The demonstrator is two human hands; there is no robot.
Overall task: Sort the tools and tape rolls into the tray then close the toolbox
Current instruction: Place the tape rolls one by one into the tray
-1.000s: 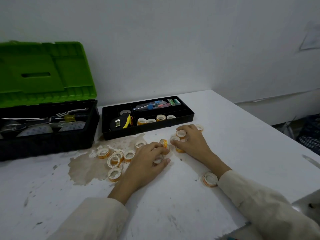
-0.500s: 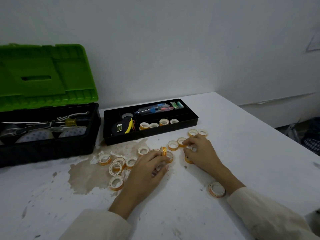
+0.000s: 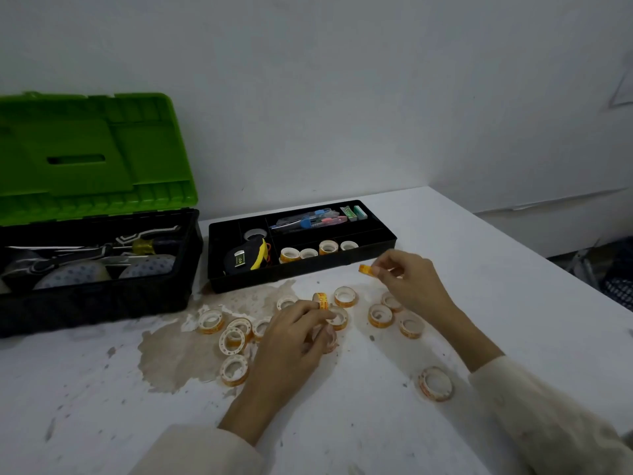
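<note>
Four tape rolls (image 3: pixel 319 249) sit in the tray (image 3: pixel 373 254); about a dozen lie loose on the worktop (image 3: pixel 479 286). Right hand (image 3: pixel 409 281) pinches one roll (image 3: pixel 365 269) just short of the tray; left hand (image 3: pixel 291 334) closes on another (image 3: pixel 321 300). Next: drop it into the roll compartment. Toolbox (image 3: pixel 102 269) open.

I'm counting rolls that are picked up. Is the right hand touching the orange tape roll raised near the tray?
Touching. The head view shows the right hand pinching the orange tape roll between its fingertips, lifted off the table just in front of the tray.
</note>
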